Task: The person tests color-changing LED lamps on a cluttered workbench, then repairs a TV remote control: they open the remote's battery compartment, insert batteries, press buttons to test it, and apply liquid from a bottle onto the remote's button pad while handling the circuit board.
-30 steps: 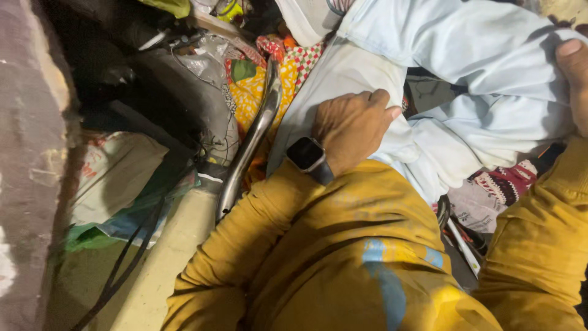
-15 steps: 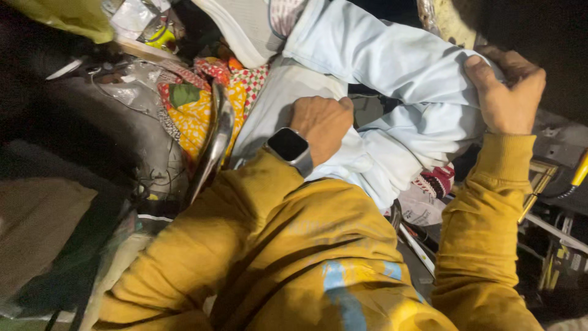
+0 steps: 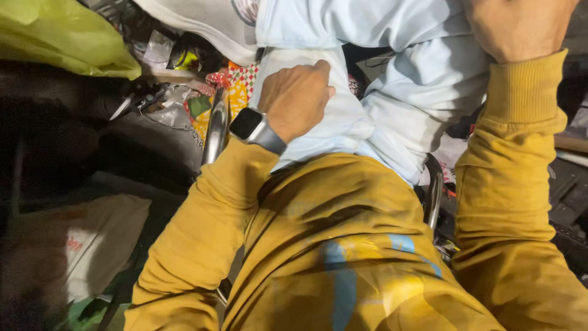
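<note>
A pale blue garment [image 3: 392, 92], soft and sleeved like a sweatshirt, lies draped over the person's lap and over a chrome tube frame [image 3: 214, 125] that looks like a chair's. The left hand [image 3: 297, 98], with a dark smartwatch [image 3: 248, 124] on its wrist, rests on a flat panel of the cloth; its fingers are curled under and pressed together against the fabric, though whether they actually pinch a fold is hidden beneath the knuckles. The right hand [image 3: 520, 24] sits at the top right edge of the view on the garment's bulkier part, closed like a fist, its fingertips out of sight, so a grip on the cloth cannot be confirmed. Both arms wear mustard-yellow sleeves. The garment looks light, limp and not fragile; it would probably sag and bunch wherever unsupported, so a hem, cuff or seam likely offers the firmest hold. To the left lie a yellow-green plastic bag [image 3: 61, 37] and patterned red-and-yellow fabric [image 3: 236, 92] among clutter.
</note>
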